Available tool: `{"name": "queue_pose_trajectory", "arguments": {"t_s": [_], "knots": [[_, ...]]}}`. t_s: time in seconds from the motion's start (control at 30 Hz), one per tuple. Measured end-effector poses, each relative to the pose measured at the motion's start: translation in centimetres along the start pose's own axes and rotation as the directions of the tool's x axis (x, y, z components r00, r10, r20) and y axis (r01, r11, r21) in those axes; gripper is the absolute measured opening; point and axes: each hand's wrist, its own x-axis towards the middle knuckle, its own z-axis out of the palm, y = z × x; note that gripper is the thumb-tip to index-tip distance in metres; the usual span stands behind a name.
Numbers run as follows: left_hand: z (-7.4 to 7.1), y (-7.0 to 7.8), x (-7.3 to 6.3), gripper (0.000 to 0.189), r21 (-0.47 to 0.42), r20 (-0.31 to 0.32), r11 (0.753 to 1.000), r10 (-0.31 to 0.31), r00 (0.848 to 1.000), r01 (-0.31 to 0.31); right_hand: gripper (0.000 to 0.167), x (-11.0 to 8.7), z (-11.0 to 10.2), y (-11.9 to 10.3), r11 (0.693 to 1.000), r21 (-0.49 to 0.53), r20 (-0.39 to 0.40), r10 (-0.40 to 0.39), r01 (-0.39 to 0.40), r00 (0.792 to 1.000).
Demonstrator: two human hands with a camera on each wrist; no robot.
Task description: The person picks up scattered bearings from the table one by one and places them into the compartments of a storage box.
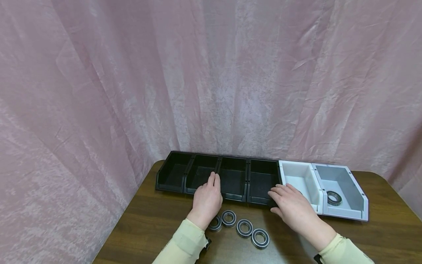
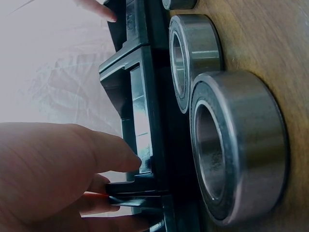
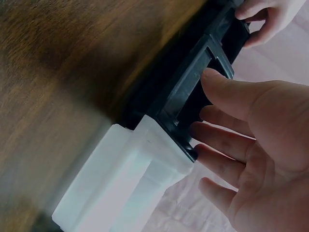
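L hand (image 1: 207, 200): fingers extended, no ring held, at black bins (image 1: 234, 196). R hand (image 1: 291, 207): fingers spread, empty, at bins' R end. Rings (image 1: 244, 234) on desk (image 1: 132, 227) betw. wrists. Rec.: light, even pressure, both ends.

And it's pink curtain (image 1: 244, 80) everywhere up there, folds dropping from the top edge, paler sheen across the upper centre, cloth sweeping down to the lower left! Below, a brown wood-grain table (image 1: 145, 222) spans the bottom, far corners rounded, soft light glinting low centre.
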Motion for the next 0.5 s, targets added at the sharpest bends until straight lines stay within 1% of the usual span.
{"name": "queue_pose_trajectory", "arguments": {"t_s": [0.23, 0.5], "knots": [[-0.02, 0.01, 0.01, 0.069, 0.004, -0.002, 1.0, 0.003, 1.0, -0.003, 0.051, 0.15, 0.42, 0.1, 1.0, -0.011, 0.007, -0.029, 0.029, 1.0], [0.14, -0.03, 0.03, 0.07, 0.008, -0.005, 1.0, 0.003, 1.0, -0.002, 0.054, 0.14, 0.52, 0.06, 1.0, -0.003, 0.039, -0.026, 0.026, 0.999]]}}
